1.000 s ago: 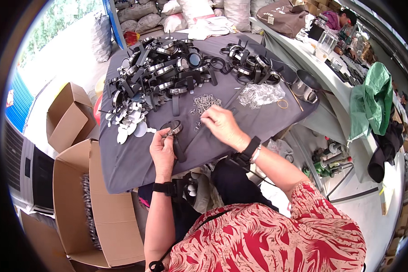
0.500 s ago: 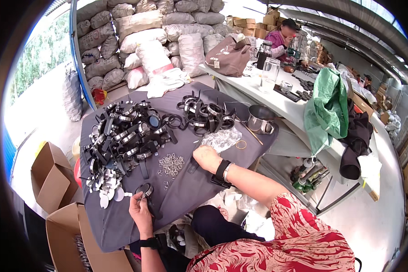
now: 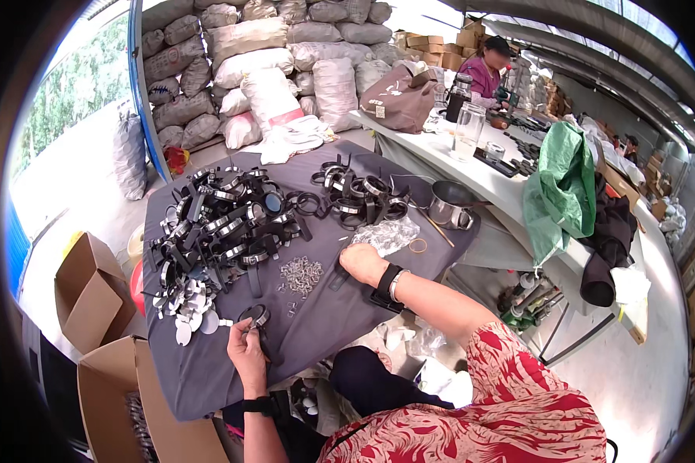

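Observation:
My left hand (image 3: pixel 247 353) pinches a black strap with a round, metal-rimmed ring (image 3: pixel 256 314) at the near edge of the cloth-covered table. Its strap end hangs down beside my fingers. Further right, my right hand (image 3: pixel 364 265) rests low over the cloth with its fingers closed on a dark flat strip (image 3: pixel 338 279); the fingertips are partly hidden. Small metal clips (image 3: pixel 301 276) lie in a loose pile between my hands. A large heap of similar ringed straps (image 3: pixel 228 220) covers the left of the table, with white discs (image 3: pixel 193 309) at its near edge.
A second cluster of ringed straps (image 3: pixel 355 193), clear plastic film (image 3: pixel 390 234) and a metal pot (image 3: pixel 449 205) occupy the far right of the cloth. Open cartons (image 3: pixel 93 293) stand left. Stacked sacks (image 3: pixel 247 42) rise behind. A person (image 3: pixel 490 73) works at the white table (image 3: pixel 440 147).
The whole view has shifted slightly, so the scene sits a little further right. Both hands keep nearly the same places and grips.

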Action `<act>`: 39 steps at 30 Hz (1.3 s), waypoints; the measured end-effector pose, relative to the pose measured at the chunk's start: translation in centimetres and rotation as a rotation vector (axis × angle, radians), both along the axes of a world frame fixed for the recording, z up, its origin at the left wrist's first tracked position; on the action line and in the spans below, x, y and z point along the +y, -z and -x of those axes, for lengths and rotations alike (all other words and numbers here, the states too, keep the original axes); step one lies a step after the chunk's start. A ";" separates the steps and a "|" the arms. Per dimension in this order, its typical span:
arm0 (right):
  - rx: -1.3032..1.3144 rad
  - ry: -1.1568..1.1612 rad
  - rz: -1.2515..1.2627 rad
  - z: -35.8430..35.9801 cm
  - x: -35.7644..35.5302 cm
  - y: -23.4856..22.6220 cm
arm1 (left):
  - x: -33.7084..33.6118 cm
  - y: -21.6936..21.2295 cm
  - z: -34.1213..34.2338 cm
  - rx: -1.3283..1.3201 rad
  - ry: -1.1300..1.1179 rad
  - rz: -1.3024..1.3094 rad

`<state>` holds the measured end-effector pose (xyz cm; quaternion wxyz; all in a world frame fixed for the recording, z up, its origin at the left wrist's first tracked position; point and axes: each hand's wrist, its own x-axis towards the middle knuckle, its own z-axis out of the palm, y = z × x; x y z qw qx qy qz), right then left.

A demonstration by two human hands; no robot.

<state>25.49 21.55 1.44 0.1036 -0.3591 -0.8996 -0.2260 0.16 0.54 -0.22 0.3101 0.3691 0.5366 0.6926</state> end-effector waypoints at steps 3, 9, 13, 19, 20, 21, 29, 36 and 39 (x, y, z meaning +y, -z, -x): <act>0.042 -0.033 -0.042 -0.6 0.0 0.2 | -0.2 -0.3 -0.1 -0.006 0.015 0.009; 0.072 0.073 0.116 0.5 -0.4 -0.3 | -1.0 0.1 0.4 0.014 -0.034 0.038; 0.352 0.097 0.305 1.6 -1.8 -2.7 | -1.1 -0.7 0.0 0.069 -0.036 0.090; 1.098 -0.152 1.260 6.0 -7.3 -4.1 | 0.2 -0.6 -0.3 0.020 -0.019 0.045; 1.096 -0.162 1.284 7.1 -8.3 -3.7 | 0.1 -0.7 -0.3 0.006 -0.024 0.061; 1.181 -0.217 1.398 8.2 -9.5 -3.2 | -0.1 -0.7 -0.2 0.020 -0.042 0.081; 1.487 -0.267 1.584 13.4 -13.0 0.2 | -0.1 -0.2 0.0 0.045 -0.053 0.091; 1.549 -0.217 1.570 14.1 -13.8 0.5 | -0.1 -0.5 0.0 0.039 -0.035 0.090; 1.507 -0.179 1.560 14.0 -13.9 0.7 | -0.1 -0.3 0.1 0.029 -0.030 0.090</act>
